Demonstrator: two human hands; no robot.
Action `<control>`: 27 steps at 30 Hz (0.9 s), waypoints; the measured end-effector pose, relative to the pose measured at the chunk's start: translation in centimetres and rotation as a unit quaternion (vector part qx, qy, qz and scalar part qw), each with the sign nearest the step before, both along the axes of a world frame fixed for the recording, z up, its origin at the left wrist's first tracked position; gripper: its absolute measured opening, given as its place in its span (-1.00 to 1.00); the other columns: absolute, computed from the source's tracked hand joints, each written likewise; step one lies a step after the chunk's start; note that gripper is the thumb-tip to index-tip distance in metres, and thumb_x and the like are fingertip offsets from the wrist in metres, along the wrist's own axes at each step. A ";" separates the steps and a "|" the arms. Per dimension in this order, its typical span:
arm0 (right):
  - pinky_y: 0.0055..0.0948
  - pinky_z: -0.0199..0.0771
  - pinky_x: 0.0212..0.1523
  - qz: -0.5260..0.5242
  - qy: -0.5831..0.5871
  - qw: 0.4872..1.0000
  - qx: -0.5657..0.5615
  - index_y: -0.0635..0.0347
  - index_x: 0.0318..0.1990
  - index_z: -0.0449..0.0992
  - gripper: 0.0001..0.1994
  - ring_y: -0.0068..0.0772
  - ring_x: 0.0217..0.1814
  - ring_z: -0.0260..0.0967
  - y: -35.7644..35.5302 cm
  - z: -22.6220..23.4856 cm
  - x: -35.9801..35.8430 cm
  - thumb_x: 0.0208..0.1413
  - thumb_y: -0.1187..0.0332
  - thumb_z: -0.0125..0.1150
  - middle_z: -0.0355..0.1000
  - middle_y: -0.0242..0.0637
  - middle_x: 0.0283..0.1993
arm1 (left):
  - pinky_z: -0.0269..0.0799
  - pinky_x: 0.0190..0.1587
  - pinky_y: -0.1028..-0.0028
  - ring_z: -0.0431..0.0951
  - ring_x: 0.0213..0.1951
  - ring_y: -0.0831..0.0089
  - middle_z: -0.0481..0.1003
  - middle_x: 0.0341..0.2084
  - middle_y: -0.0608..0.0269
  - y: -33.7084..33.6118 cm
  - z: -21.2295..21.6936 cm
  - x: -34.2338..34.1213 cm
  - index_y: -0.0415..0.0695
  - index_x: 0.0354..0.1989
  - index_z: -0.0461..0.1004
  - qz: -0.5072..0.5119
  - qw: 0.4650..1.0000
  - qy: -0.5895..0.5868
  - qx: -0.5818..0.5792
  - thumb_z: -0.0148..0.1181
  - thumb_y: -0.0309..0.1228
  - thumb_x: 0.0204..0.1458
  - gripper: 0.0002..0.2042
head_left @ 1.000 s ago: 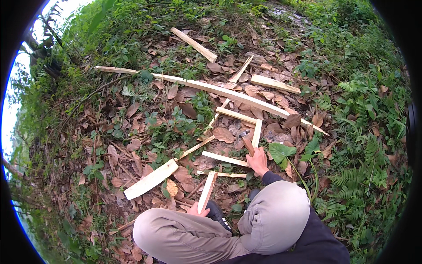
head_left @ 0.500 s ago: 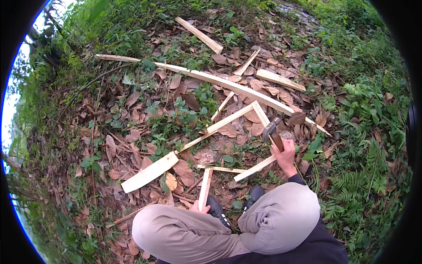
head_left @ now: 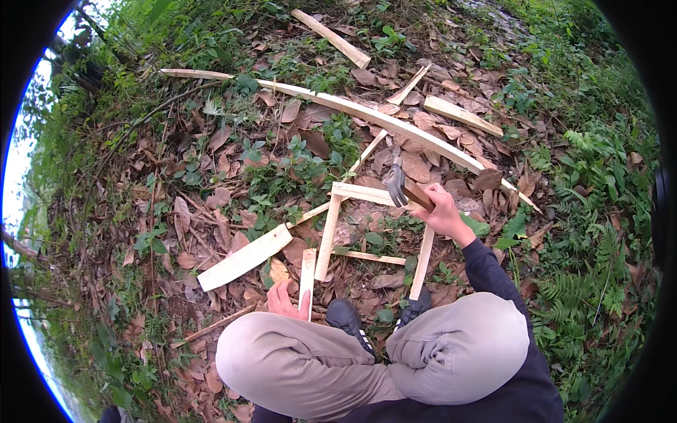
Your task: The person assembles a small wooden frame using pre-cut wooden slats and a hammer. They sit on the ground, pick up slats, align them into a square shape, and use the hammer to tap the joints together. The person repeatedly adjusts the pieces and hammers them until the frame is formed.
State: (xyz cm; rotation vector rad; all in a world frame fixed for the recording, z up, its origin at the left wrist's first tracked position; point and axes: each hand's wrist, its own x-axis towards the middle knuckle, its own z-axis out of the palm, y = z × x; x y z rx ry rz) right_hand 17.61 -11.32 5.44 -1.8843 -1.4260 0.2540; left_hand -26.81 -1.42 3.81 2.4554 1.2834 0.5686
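I squat on leaf-strewn ground over pale wooden slats. My right hand grips the wooden handle of a hammer, whose metal head hangs just above the right end of a horizontal slat. That slat meets an upright slat at a corner. Another slat runs down on the right, and a thin strip lies across between them. My left hand holds the lower end of a short slat near my knee.
A long curved plank crosses the ground beyond the slats. A wide board lies to the left, with other boards at the top and upper right. My shoes stand just below the slats. Ferns and weeds surround the spot.
My right hand left the ground, took up the hammer and moved it up over the slats. Two slats now meet at a corner. My left hand stayed on the short slat.
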 end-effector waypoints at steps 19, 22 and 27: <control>-0.52 0.41 -0.28 -0.279 0.257 0.925 0.022 0.38 0.08 0.48 -0.46 -0.59 -0.42 0.29 -5.3 -5.1 -11.3 -0.03 0.29 0.51 0.32 -0.44 -0.45 | 0.14 -0.80 0.55 0.18 -0.84 0.66 0.27 -0.72 0.44 2.1 -2.7 5.8 -0.12 -0.31 0.37 0.151 0.737 -0.330 -0.570 0.18 -0.30 0.25 -0.81; -0.51 0.49 -0.27 -0.277 0.291 0.915 -0.032 0.41 -0.02 0.49 -0.59 -0.59 -0.31 0.48 -6.8 -6.0 -12.2 0.01 0.40 0.46 0.38 -0.41 -0.40 | 0.15 -0.81 0.53 0.17 -0.84 0.65 0.27 -0.72 0.44 1.3 -3.4 5.0 -0.11 -0.31 0.36 0.164 0.720 -0.335 -0.586 0.18 -0.30 0.24 -0.81; -0.46 0.65 -0.27 -0.226 0.511 0.829 0.029 0.31 -0.35 0.33 -0.84 -0.31 -0.16 0.61 -7.2 -7.1 -13.9 0.12 0.66 0.22 0.40 -0.18 -0.12 | 0.15 -0.81 0.52 0.17 -0.83 0.65 0.25 -0.74 0.44 -0.1 -3.4 5.4 -0.12 -0.33 0.36 0.164 0.721 -0.344 -0.579 0.19 -0.30 0.23 -0.80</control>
